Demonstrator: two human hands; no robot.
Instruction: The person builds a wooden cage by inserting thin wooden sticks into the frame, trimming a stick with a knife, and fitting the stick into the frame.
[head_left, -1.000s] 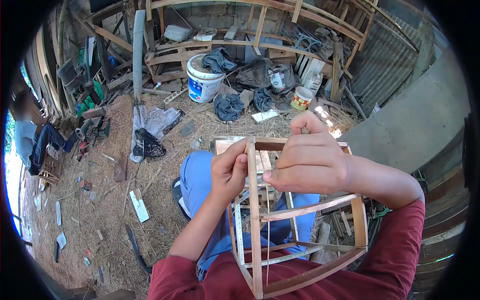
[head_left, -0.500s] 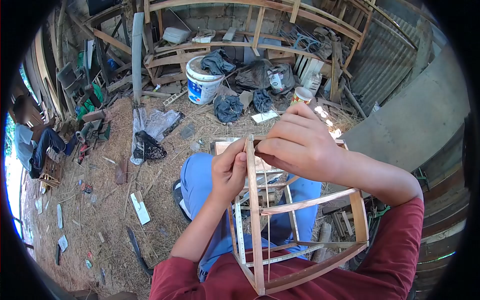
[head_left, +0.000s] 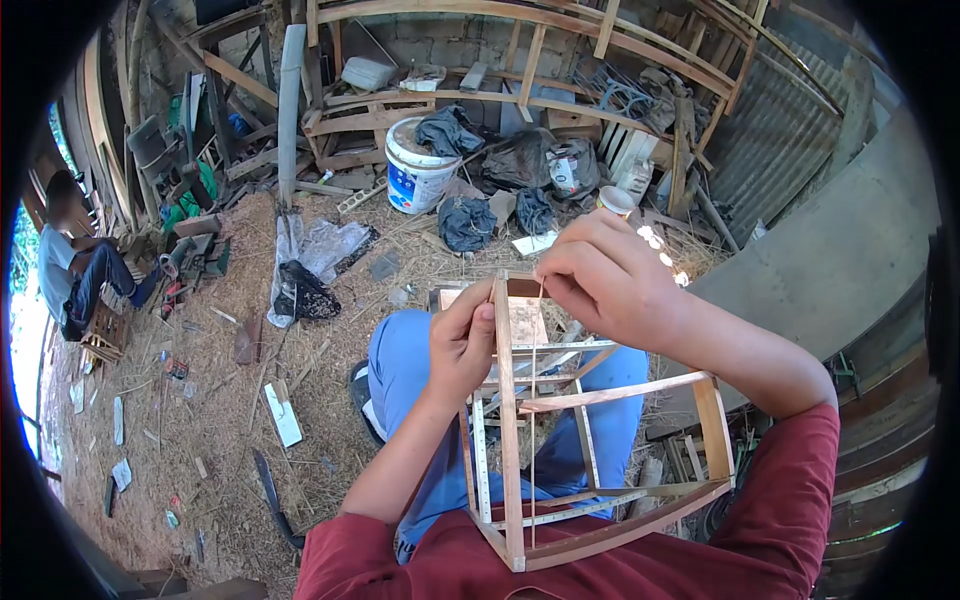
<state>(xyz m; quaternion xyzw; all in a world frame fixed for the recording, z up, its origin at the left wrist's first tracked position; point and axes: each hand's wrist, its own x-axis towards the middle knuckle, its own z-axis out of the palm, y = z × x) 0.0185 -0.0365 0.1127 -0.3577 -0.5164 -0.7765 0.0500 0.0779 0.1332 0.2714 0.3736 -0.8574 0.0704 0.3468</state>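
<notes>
A slatted wooden frame (head_left: 508,430) with curved crosspieces rests over my lap. My left hand (head_left: 462,337) is closed round the far end of its long left slat, thumb along the side. A thin pale strand (head_left: 533,430), which looks like cord or cane, runs lengthwise inside the frame. Its far end is pinched between the thumb and fingers of my right hand (head_left: 618,278), just above the frame's far corner. Rows of small dots or holes show along the inner rails (head_left: 590,440). The fingertips of my right hand are partly hidden.
Straw and shavings cover the ground, with a dark curved blade (head_left: 272,490) at left. A white bucket (head_left: 420,180), black plastic bags (head_left: 466,222) and a cup (head_left: 615,198) stand ahead. A large grey sheet (head_left: 800,270) leans at right. Another person (head_left: 85,265) sits far left.
My right hand has drawn the strand's far end up and slightly right, out from the corner, so the strand now shows in its pinch. My left hand keeps its hold; the view has shifted slightly.
</notes>
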